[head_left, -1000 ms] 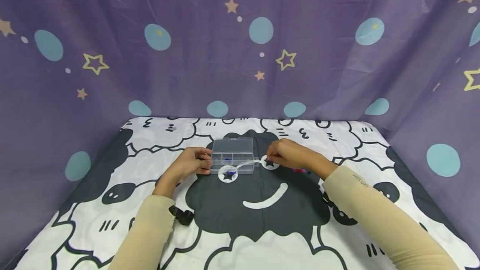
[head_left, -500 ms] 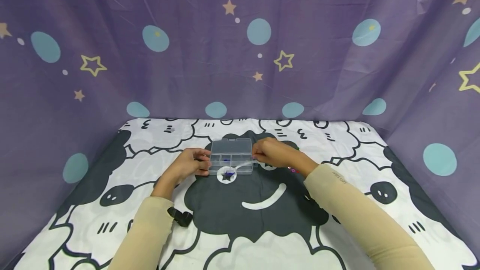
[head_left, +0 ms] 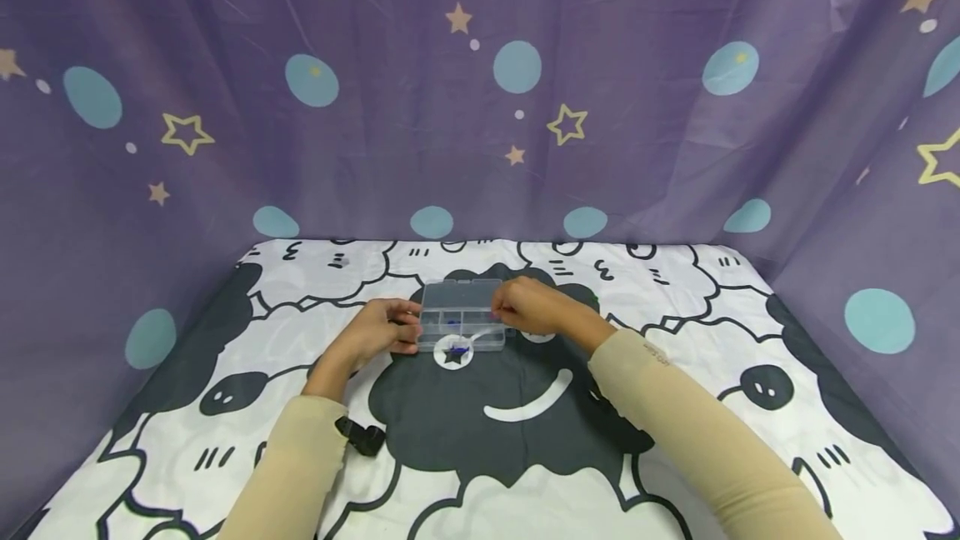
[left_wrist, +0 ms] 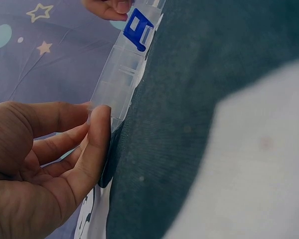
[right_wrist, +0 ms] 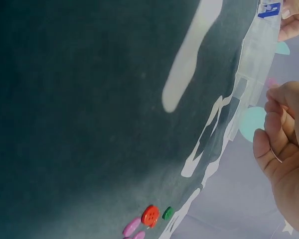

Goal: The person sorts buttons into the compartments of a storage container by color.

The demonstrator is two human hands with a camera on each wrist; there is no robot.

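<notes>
Sheep-print cloth point(head_left: 675, 290) bears clear box point(head_left: 461, 315), lying crosswise between both hands.

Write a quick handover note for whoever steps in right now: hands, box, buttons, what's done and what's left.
Left hand steadies the left end of the clear compartment box. Right hand is over the box's right side, fingers curled; what it pinches can't be seen. Done: a blue piece sits in the box. Left: loose buttons, red, green and pink, lie on the cloth by the right arm.
</notes>
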